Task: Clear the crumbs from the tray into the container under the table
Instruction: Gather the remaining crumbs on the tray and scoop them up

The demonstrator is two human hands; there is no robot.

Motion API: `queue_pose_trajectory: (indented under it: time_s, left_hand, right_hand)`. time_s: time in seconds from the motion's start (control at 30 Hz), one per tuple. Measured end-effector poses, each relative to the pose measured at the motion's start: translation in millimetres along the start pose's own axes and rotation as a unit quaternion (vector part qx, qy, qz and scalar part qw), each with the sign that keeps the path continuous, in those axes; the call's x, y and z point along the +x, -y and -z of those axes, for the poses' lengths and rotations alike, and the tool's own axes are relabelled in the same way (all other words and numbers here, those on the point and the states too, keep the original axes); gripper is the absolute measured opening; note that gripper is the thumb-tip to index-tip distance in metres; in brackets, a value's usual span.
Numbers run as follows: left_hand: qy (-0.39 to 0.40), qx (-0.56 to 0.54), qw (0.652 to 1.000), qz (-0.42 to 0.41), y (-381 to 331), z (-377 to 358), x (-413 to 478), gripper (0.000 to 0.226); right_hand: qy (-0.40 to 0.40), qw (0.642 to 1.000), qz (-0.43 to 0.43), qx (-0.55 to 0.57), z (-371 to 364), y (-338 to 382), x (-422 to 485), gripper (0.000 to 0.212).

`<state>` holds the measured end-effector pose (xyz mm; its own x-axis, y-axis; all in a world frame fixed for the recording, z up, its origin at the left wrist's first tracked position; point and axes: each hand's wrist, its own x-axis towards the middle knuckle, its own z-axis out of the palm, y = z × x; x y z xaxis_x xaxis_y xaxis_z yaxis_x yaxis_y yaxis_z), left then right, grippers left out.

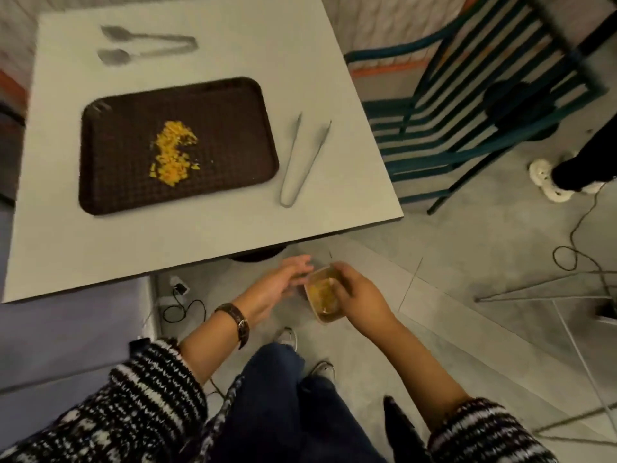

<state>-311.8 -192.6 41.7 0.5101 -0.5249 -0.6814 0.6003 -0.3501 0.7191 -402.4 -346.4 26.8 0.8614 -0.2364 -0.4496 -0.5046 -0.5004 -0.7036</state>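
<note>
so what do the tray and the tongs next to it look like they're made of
The dark brown rectangular tray looks like moulded plastic, matte, with a fine grid texture across its surface. The slim grey tongs beside it look like metal, with a dull silvery sheen, though blur leaves the finish uncertain.

On the table the tray holds crumbs, tongs lie to its right, spoon tongs behind it, and the container sits below the table's near edge.
</note>
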Motion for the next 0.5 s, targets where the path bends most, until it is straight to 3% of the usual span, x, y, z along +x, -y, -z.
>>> queue_pose_trajectory:
  time_s: [0.2, 0.5]
  left_hand:
    - [-0.068, -0.089, 0.99, -0.084, -34, 50, -56, 0.033]
    - [-0.173, -0.135, 0.97, -0.103, -63, 184, -40, 0.024]
  right_hand:
    - [0.016, 0.995, 0.071, 0.062, -7, 81, -2, 0.038]
    - [0.046, 0.992, 0.1, -0.061, -81, 181, 104, 0.045]
